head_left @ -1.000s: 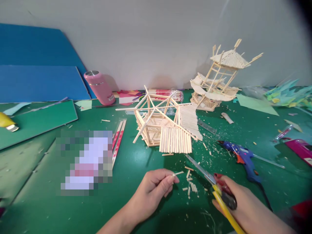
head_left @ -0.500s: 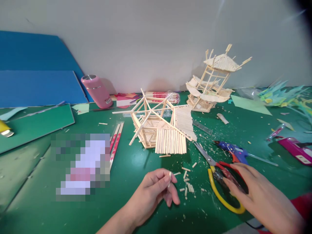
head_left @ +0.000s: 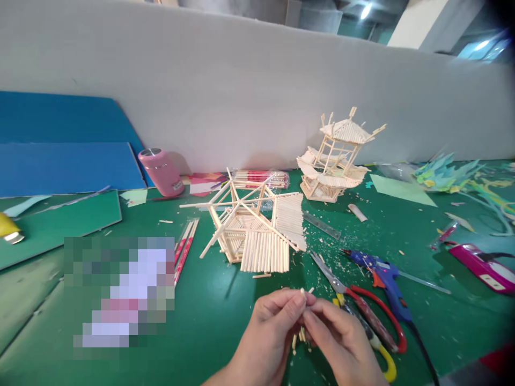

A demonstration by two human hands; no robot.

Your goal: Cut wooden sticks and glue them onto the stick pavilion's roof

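We pinch a short pale wooden stick piece (head_left: 302, 292) between our left hand (head_left: 273, 332) and right hand (head_left: 341, 343), both closed on it, at six o'clock from the half-roofed hexagonal stick pavilion (head_left: 257, 230), whose bare rafters we judge still need covering.

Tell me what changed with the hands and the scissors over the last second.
The right hand let go of the red-and-yellow-handled scissors, which now lie on the green mat, and moved left to join the left hand. Both hands now pinch the short pale wooden stick piece that the left hand held alone before. The unfinished stick pavilion, blue glue gun and pink flask stayed in place.
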